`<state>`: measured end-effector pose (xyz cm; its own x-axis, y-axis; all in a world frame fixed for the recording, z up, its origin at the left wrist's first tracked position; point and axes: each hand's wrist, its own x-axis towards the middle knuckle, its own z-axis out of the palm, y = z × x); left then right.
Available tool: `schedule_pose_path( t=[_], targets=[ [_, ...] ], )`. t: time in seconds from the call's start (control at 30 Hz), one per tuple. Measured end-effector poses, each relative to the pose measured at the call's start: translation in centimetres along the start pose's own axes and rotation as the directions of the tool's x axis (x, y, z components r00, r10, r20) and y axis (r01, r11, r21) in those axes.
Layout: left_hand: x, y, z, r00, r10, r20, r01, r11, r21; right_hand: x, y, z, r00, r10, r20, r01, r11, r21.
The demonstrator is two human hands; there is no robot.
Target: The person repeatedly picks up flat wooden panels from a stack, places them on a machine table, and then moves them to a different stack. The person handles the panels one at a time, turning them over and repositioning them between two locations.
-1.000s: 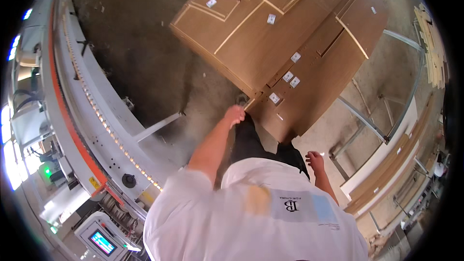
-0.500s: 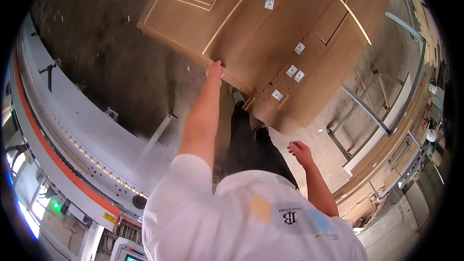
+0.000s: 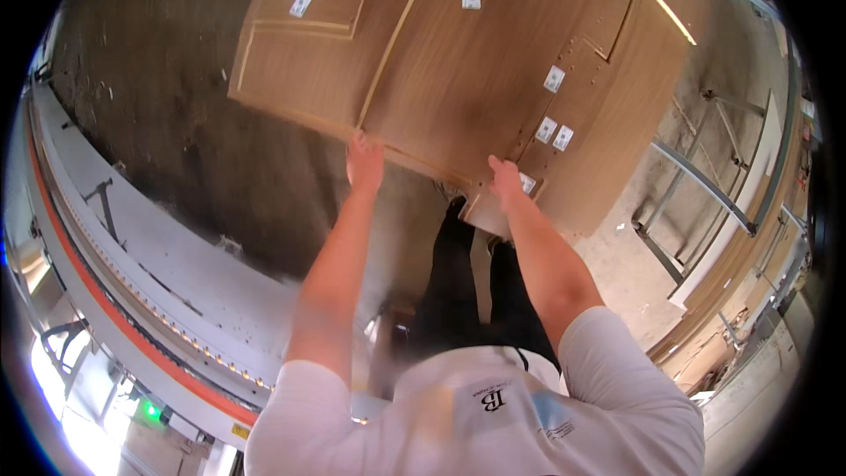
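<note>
Hands well apart, a person in a white shirt (image 3: 538, 414) leans toward brown panels (image 3: 458, 79) spread ahead. The left hand (image 3: 365, 161) meets their near edge, at the end of a pale strip (image 3: 397, 40); the right hand (image 3: 506, 182) is over the near corner, partly hiding a white label (image 3: 527, 182) — whether either grips cannot be told. Dark-trousered legs (image 3: 447, 282) stand close against that corner. A metal frame (image 3: 705, 183) stands beyond the right edge — and an orange-striped machine (image 3: 145, 335) curves along the left, well apart.
</note>
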<state>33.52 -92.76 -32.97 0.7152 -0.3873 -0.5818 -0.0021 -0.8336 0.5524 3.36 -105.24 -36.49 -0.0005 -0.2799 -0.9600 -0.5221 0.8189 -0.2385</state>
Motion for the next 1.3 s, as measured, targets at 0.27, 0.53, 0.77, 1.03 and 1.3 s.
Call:
schedule_pose_path(
  t=[0.27, 0.53, 0.77, 1.03, 1.3],
  targets=[
    [-3.1, 1.3, 0.1, 0.884, 0.390, 0.258, -0.465, 0.674, 0.574, -1.8, 1.1, -0.6, 0.984, -0.146, -0.099, 0.152, 0.987, 0.057],
    [-10.6, -3.4, 5.2, 0.749, 0.482, 0.453, -0.653, 0.651, 0.387, -17.2, 1.9, -8.3, 0.893, -0.415, -0.174, 0.433, 0.897, 0.085],
    [-19.1, 3.4, 8.8, 0.651, 0.355, 0.671, -0.339, 0.927, -0.161, -32.7, 3.0, -14.6, 0.560, -0.708, -0.431, 0.499, 0.703, -0.507],
    [-26.8, 26.7, 4.4, 0.695, 0.322, 0.642, 0.107, 0.837, -0.536, -43.3, 13.5, -17.1, 0.416, -0.829, -0.374, 0.312, 0.516, -0.798],
    [-31.3, 24.2, 8.0, 0.769, 0.121, 0.627, 0.163, 0.912, -0.376, -46.7, 25.3, -22.8, 0.401, -0.860, -0.317, 0.256, 0.437, -0.862]
  ],
)
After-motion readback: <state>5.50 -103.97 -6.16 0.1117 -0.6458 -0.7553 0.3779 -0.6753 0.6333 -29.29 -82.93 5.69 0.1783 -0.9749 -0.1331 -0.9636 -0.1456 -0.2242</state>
